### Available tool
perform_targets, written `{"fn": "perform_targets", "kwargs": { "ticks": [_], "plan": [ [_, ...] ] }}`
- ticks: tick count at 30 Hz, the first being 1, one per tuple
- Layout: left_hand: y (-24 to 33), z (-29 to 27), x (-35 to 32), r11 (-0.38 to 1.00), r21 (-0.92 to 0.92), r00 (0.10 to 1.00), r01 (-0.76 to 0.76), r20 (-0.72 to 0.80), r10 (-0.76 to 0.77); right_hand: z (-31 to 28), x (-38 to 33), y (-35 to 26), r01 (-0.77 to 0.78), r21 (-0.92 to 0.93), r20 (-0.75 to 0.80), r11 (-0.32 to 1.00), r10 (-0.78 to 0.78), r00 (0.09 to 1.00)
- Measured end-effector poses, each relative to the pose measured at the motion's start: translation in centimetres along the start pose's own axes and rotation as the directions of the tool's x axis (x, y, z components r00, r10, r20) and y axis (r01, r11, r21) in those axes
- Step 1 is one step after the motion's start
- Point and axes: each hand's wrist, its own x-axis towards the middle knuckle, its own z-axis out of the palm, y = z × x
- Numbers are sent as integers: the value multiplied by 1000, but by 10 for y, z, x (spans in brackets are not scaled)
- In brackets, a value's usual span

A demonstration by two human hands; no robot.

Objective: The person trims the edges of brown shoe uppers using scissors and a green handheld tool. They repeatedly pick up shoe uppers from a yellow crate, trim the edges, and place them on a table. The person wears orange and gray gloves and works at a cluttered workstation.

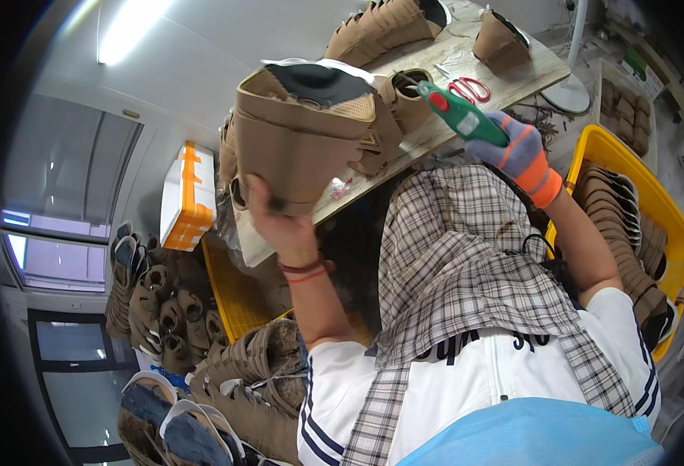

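Observation:
My left hand (280, 225), bare with a red cord at the wrist, grips a brown shoe upper (303, 147) from below and lifts it near the table's edge. Its opening faces up, showing a dark lining and a tan mesh edge. My right hand (516, 151), in a grey and orange glove, is closed around a green handheld tool (462, 116) with a red button. The tool's thin dark tip points left, toward the upper but apart from it. Behind the tip, another brown upper (410, 101) stands on the table.
Red-handled scissors (474, 89) lie on the worktable (544, 70), near a stack of uppers (384, 31) and another small stack (501, 43). At right, a yellow crate (680, 248) holds nested uppers. Piles of uppers (179, 311) and a white box with orange tape (186, 198) are at left.

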Motion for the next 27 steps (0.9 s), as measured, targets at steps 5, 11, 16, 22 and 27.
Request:
{"fn": "perform_targets", "kwargs": {
  "ticks": [5, 11, 16, 22, 27],
  "plan": [
    [34, -18, 48, 907, -336, 965, 253, 20, -262, -2, -2, -5, 363, -210, 8, 908, -370, 929],
    [29, -26, 62, 799, -401, 894, 448, 181, -410, -6, 10, 2, 451, -380, 21, 807, -480, 877],
    [25, -17, 61, 791, -390, 881, 471, 163, -444, -9, 10, -3, 472, -326, 39, 819, -487, 872],
    [16, -11, 58, 703, -472, 846, 532, 342, -410, -2, 10, -16, 511, -266, 71, 817, -512, 856],
    [17, 1, 49, 775, -441, 890, 453, 269, -367, 12, 7, -26, 482, -198, 48, 854, -482, 875]
  ]
}}
